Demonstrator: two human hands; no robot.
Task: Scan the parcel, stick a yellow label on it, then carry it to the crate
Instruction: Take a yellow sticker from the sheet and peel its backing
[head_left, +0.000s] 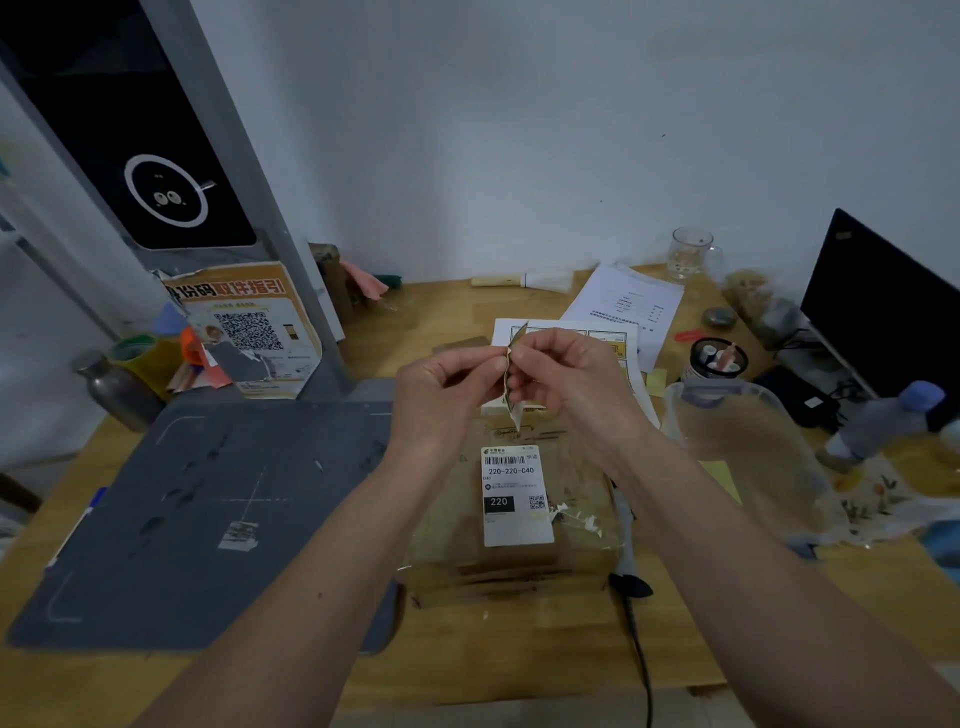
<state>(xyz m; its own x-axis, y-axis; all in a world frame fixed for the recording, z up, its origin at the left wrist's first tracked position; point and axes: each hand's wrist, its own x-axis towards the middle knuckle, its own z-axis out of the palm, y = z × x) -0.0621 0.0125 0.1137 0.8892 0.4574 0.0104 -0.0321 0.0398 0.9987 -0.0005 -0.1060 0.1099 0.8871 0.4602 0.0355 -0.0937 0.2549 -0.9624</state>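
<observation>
We see a brown cardboard parcel (514, 540) wrapped in glossy clear tape, its white paper shipping label (515, 496) smooth — beside it a matt grey mat (197, 525), scuffed, on the wooden table (519, 660).

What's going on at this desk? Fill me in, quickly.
A person is labelling a parcel. Both hands, the left hand and the right hand, pinch a small yellow label at chest height, apparently peeling it from its backing. The cardboard parcel lies on the wooden desk just below, its white shipping label facing up. The grey scanner pad sits to its left. The yellow label is not on the parcel yet, and no crate is in view.
</observation>
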